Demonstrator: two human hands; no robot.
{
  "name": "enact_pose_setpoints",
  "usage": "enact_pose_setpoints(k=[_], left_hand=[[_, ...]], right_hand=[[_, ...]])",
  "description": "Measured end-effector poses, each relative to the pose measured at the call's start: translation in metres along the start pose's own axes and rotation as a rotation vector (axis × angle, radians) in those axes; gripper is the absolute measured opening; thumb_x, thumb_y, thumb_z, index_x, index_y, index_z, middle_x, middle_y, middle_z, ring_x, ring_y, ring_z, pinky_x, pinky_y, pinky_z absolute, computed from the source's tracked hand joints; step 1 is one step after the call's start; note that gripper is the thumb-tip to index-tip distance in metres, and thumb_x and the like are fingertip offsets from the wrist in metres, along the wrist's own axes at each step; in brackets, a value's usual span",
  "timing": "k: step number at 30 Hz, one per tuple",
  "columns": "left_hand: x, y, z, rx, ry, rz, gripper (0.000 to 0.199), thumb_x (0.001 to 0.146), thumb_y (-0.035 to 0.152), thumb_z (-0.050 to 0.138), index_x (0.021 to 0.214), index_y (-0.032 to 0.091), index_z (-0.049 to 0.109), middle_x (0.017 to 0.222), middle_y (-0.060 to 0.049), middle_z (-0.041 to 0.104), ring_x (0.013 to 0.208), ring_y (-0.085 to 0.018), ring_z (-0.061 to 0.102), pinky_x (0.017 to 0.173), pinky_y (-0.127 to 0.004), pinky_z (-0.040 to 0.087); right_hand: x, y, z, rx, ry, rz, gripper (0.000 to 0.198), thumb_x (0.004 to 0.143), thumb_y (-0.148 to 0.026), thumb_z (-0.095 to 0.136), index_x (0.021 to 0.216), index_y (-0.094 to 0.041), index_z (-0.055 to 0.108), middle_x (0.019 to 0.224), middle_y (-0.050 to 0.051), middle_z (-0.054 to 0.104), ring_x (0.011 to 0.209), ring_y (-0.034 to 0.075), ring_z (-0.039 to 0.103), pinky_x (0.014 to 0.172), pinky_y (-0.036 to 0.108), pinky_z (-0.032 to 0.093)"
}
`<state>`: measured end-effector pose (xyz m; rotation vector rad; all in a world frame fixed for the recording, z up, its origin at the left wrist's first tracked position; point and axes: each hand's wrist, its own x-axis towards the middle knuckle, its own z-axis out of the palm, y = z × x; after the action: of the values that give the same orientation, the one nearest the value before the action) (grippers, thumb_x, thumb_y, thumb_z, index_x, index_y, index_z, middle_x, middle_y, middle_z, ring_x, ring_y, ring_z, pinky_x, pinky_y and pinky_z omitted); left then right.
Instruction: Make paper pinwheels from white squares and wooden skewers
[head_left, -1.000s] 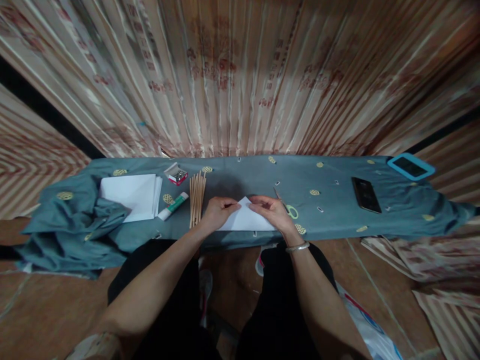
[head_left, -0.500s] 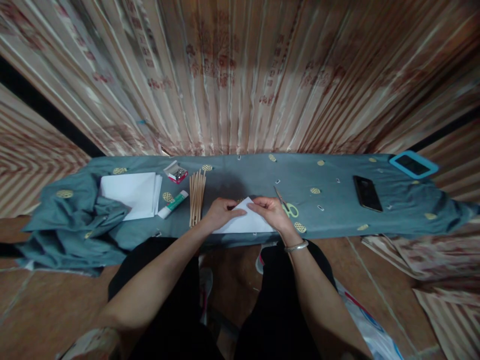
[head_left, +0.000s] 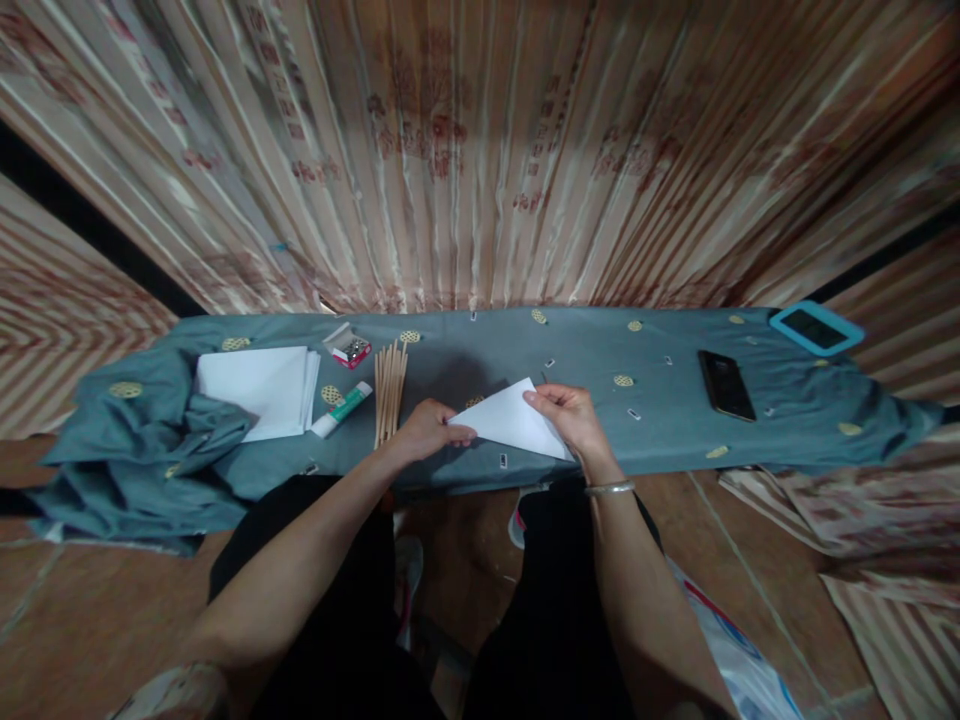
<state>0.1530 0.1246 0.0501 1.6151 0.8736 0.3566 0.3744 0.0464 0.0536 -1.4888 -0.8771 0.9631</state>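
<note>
A sheet of white paper point(head_left: 511, 422), folded into a triangle, is held between my two hands just above the cloth. My left hand point(head_left: 431, 430) pinches its left corner, thumb on top. At its upper right edge, my right hand point(head_left: 568, 410) grips the paper between thumb and fingers. The scissors are almost wholly hidden behind my right hand; only a bit of the dark tip shows. Left of my left hand lies a row of thin wooden sticks point(head_left: 391, 390), and beyond them a green and white glue stick point(head_left: 342, 410).
A stack of white paper point(head_left: 255, 385) lies at the left by bunched cloth point(head_left: 150, 440). An open small box of metal pieces point(head_left: 348, 347) sits behind the glue stick. At the right are a black phone point(head_left: 726, 385) and a blue-framed tablet point(head_left: 817, 328). A pleated curtain point(head_left: 480, 160) hangs behind.
The folded paper has been lifted and turned, its peak now farther right. My left hand has moved to its left corner; my right hand has shifted right, covering the scissors.
</note>
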Motion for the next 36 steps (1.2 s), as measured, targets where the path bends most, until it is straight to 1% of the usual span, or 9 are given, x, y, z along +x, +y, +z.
enact_pose_setpoints(k=[4,13,19,22,24,27,30,33,36], left_hand=[[0.0,0.0,-0.003,-0.097,-0.004,-0.019,0.02,0.065,0.032,0.069,0.058,0.013,0.071,0.056,-0.004,0.067,0.05,-0.01,0.052,0.052,-0.021,0.04],[0.002,-0.005,-0.016,-0.16,0.06,-0.06,0.024,0.065,0.036,0.073,0.065,0.012,0.073,0.063,-0.006,0.071,0.054,-0.011,0.056,0.054,-0.022,0.043],[0.0,-0.002,-0.015,-0.302,0.071,-0.097,0.027,0.066,0.039,0.073,0.07,0.012,0.073,0.072,-0.008,0.074,0.06,-0.012,0.061,0.063,-0.024,0.049],[0.0,-0.002,-0.018,-0.289,0.063,-0.1,0.029,0.069,0.04,0.069,0.07,0.011,0.072,0.072,-0.009,0.073,0.06,-0.013,0.061,0.064,-0.026,0.05],[0.001,-0.004,-0.024,-0.205,0.105,-0.096,0.03,0.075,0.041,0.064,0.071,0.011,0.071,0.07,-0.008,0.072,0.061,-0.014,0.061,0.064,-0.027,0.05],[-0.001,-0.007,-0.034,0.078,0.302,0.039,0.03,0.083,0.039,0.056,0.079,0.014,0.072,0.077,-0.007,0.073,0.072,-0.018,0.064,0.071,-0.029,0.051],[-0.005,-0.008,-0.033,0.404,0.46,0.339,0.025,0.088,0.028,0.053,0.098,0.016,0.072,0.099,-0.008,0.071,0.092,-0.021,0.063,0.087,-0.035,0.049],[-0.007,-0.01,-0.019,0.615,0.364,0.558,0.026,0.088,0.016,0.051,0.105,0.017,0.071,0.106,-0.008,0.068,0.1,-0.021,0.06,0.093,-0.037,0.048],[-0.005,-0.014,-0.003,0.735,0.224,0.576,0.03,0.087,0.008,0.047,0.1,0.018,0.072,0.107,-0.008,0.068,0.101,-0.021,0.059,0.092,-0.036,0.05]], right_hand=[[0.001,0.0,0.001,0.055,0.035,0.027,0.045,0.045,-0.057,0.083,0.065,-0.018,0.072,0.056,0.0,0.067,0.046,0.012,0.052,0.045,0.025,0.038],[0.001,-0.004,-0.001,0.108,0.069,0.029,0.043,0.041,-0.051,0.087,0.062,-0.017,0.072,0.053,-0.001,0.066,0.044,0.011,0.051,0.045,0.023,0.037],[0.002,-0.006,0.001,0.151,0.069,0.07,0.043,0.039,-0.049,0.088,0.063,-0.017,0.072,0.053,-0.001,0.067,0.044,0.011,0.052,0.045,0.023,0.038],[0.005,-0.005,0.003,0.142,0.06,0.067,0.045,0.039,-0.051,0.087,0.064,-0.017,0.071,0.054,0.0,0.067,0.044,0.012,0.052,0.045,0.023,0.038],[0.01,-0.003,0.003,0.118,0.059,0.044,0.047,0.04,-0.055,0.086,0.064,-0.017,0.071,0.055,0.0,0.067,0.045,0.012,0.052,0.045,0.024,0.038],[0.019,0.004,0.008,-0.034,0.011,-0.001,0.052,0.047,-0.065,0.078,0.067,-0.017,0.07,0.055,0.0,0.066,0.044,0.011,0.05,0.044,0.024,0.037],[0.029,0.013,0.021,-0.195,-0.083,-0.02,0.055,0.056,-0.069,0.068,0.07,-0.016,0.07,0.055,0.0,0.064,0.043,0.011,0.048,0.043,0.024,0.035],[0.036,0.02,0.039,-0.306,-0.163,-0.044,0.051,0.064,-0.066,0.064,0.068,-0.015,0.07,0.054,0.0,0.062,0.044,0.011,0.047,0.044,0.024,0.033],[0.04,0.021,0.054,-0.466,-0.235,-0.098,0.038,0.072,-0.052,0.065,0.066,-0.015,0.071,0.054,-0.001,0.061,0.05,0.011,0.048,0.047,0.023,0.031]])
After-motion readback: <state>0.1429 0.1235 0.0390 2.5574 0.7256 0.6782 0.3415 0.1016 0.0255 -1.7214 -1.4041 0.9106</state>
